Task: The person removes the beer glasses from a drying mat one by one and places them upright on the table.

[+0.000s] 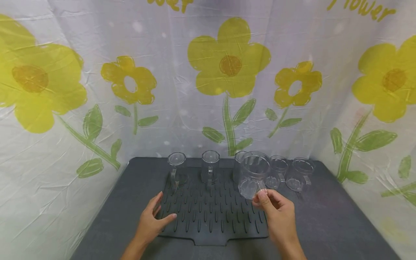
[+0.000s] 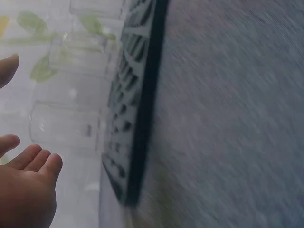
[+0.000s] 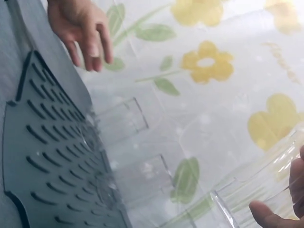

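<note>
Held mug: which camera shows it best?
Head: the held mug is whole in frame, handle included, with only part of the handle behind the right hand. Right wrist: just part of it, cut off by the right edge. Left wrist: not visible, only other mugs.

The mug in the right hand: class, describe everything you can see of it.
The mug is clear and colourless, like glass or hard plastic, with a round top, a slightly narrower lower end and one handle. It seems upright, with nothing visible inside. The right hand pinches the handle, holding it raised clear of the mat. In the head view, it partly covers another mug.
</note>
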`<state>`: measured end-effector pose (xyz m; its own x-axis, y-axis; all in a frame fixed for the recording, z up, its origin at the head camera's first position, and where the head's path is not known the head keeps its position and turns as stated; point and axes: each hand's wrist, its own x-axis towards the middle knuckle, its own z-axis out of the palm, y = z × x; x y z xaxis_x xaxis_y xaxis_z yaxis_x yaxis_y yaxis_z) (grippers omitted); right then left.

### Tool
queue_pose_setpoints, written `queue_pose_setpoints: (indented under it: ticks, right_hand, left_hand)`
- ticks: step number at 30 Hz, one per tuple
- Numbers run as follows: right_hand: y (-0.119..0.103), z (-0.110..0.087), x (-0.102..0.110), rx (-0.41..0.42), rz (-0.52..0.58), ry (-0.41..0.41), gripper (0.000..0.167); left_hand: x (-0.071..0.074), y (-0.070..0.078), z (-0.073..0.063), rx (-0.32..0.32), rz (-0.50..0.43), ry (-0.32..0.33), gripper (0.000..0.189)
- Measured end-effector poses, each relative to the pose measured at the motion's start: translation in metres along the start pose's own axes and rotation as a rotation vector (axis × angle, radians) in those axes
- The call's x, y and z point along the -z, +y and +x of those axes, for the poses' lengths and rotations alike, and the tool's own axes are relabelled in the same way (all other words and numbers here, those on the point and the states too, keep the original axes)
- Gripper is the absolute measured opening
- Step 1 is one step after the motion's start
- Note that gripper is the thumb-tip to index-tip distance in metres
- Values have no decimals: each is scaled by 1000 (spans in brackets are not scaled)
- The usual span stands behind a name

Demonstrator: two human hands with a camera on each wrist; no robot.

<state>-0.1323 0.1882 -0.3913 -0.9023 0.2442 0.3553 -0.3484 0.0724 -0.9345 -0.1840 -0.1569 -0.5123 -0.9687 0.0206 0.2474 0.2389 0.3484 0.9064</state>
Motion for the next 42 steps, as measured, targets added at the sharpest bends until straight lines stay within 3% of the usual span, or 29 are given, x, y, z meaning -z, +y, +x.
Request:
queue_pose_setpoints:
  ticks: [6, 14, 19, 26, 32, 42]
  right_hand:
    - [-1, 8, 13, 17, -7, 21, 23]
    - [1, 19, 26, 56, 95, 56, 23]
    - [2, 24, 34, 50, 120, 74, 24]
    - [0, 33, 52, 46, 110, 102, 25]
    - [0, 45, 70, 59, 178, 152, 24]
    - [-1, 71, 110, 34, 194, 216, 23]
  left_hand:
    - [8, -20, -1, 102, 68, 10, 92]
    - [16, -36, -6, 259, 111, -65, 100]
    - [14, -41, -6, 235, 190, -120, 105]
    - [12, -41, -4, 202, 401, -212, 112]
    - [13, -42, -2, 219, 407, -233, 112]
    - [12, -45, -1, 270, 421, -238, 115]
